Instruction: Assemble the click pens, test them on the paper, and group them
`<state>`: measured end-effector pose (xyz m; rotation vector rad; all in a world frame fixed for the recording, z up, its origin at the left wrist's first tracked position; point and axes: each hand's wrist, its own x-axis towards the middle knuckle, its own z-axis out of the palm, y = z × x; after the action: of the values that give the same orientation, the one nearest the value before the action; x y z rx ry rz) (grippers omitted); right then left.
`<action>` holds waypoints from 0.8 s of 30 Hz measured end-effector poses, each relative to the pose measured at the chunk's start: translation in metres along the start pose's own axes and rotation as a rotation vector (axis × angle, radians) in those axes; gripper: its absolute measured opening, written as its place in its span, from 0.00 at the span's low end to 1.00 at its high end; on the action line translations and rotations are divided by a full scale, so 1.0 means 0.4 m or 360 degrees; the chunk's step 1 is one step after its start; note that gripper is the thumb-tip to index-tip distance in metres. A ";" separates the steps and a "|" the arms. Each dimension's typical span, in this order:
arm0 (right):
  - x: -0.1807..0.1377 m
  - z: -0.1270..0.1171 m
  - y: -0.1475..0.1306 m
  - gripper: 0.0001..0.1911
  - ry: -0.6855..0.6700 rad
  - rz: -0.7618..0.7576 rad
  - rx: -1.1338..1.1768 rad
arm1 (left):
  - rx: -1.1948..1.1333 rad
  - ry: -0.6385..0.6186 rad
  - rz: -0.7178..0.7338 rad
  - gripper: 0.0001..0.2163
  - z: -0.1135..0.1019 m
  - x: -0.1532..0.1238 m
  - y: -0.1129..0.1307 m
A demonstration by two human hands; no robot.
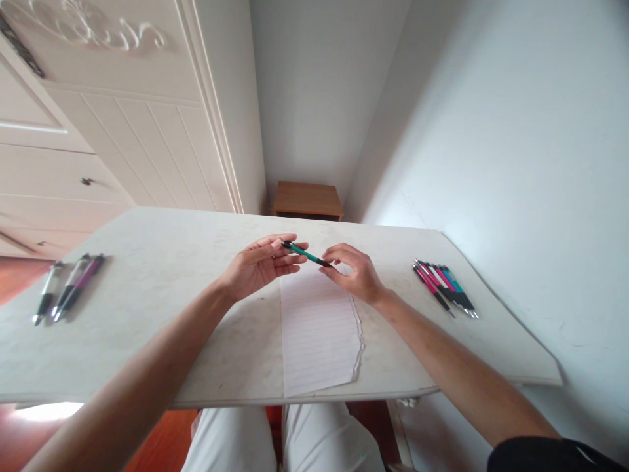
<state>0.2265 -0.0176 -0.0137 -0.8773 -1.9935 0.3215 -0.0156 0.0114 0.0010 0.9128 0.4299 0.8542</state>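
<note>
A green pen (305,254) with a black tip is held level between both hands above a lined sheet of paper (317,331) on the white table (162,262). My left hand (263,264) grips the pen's upper end with thumb and fingers. My right hand (354,271) pinches its black tip end, fingers curled, resting near the top edge of the paper.
Several pink, green and black pens (445,285) lie in a row at the table's right. Three pens (69,285) lie at the left. A white wardrobe (113,111) stands behind left, a small wooden cabinet (307,199) behind the table, a wall close on the right.
</note>
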 end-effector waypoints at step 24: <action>-0.008 0.053 -0.015 0.04 0.0200 -0.0046 -0.0100 | -0.0060 0.0017 -0.0014 0.09 0.004 0.007 -0.004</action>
<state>0.2074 -0.0219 -0.0246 -0.8858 -1.9067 0.1835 -0.0122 0.0123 0.0008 0.8715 0.4255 0.8567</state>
